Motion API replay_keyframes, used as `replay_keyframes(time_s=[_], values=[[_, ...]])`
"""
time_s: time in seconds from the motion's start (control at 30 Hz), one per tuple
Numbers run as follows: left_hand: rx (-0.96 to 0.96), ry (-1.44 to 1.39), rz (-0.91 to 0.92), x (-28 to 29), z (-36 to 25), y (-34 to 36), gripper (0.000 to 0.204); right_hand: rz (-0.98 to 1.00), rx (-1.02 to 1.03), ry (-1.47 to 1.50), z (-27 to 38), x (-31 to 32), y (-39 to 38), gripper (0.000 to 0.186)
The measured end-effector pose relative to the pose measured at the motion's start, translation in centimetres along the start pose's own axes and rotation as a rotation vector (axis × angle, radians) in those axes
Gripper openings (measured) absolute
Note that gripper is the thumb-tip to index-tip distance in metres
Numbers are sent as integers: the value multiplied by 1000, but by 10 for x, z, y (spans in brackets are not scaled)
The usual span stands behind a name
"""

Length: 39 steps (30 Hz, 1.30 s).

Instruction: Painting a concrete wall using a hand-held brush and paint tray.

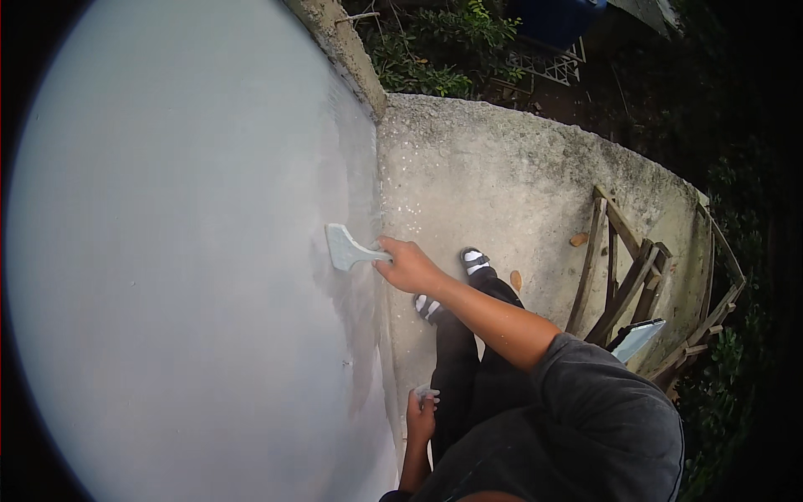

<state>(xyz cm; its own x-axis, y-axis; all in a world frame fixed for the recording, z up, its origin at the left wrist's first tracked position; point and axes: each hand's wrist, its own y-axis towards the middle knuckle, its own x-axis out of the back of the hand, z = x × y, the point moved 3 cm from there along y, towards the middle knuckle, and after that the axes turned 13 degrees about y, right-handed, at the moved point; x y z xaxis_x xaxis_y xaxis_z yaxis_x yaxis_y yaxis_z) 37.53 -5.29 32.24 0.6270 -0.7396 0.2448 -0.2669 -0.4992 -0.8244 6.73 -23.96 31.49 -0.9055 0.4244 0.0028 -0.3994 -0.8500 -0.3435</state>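
My right hand [401, 266] grips the handle of a wide, flat, pale-coated brush [343, 247]. The brush head is against the pale grey-white wall [184, 251], over a darker, patchy strip near the wall's edge. Lower down, beside my dark trousers, my left hand [418, 418] is closed on a small whitish object [427, 393] that I cannot make out.
I stand in sandals on a weathered concrete floor [477, 167] with white spatters and dry leaves. At the right lean wooden pieces [623, 276] and a pale rectangular tray or board [636, 339]. Past the rough edge are plants [435, 50], a dark blue tank [552, 17] and a metal frame.
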Motion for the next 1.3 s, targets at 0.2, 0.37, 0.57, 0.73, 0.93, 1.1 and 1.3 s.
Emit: replay_keyframes(time_s=[0.2,0.37,0.57,0.73,0.93,1.1,1.3], values=[[-149,107,-31,20,-53,-4,25,-29,154,37,39,46,-60,23],[-314,282,67,37,-74,8,24,-261,-95,320,35,129,-150,21],[-301,446,166,25,-102,19,23,-830,-111,852,3,229,-334,17],[-345,611,218,-5,-123,7,24,-1357,-85,917,-72,278,-489,20],[-361,709,247,-56,-126,-20,24,-1759,-228,934,-198,283,-625,21],[-292,845,276,-114,-110,-50,24,-1877,-769,154,-334,272,-704,30],[-267,992,289,-149,-97,-75,25,-1515,-1070,381,-362,284,-734,40]])
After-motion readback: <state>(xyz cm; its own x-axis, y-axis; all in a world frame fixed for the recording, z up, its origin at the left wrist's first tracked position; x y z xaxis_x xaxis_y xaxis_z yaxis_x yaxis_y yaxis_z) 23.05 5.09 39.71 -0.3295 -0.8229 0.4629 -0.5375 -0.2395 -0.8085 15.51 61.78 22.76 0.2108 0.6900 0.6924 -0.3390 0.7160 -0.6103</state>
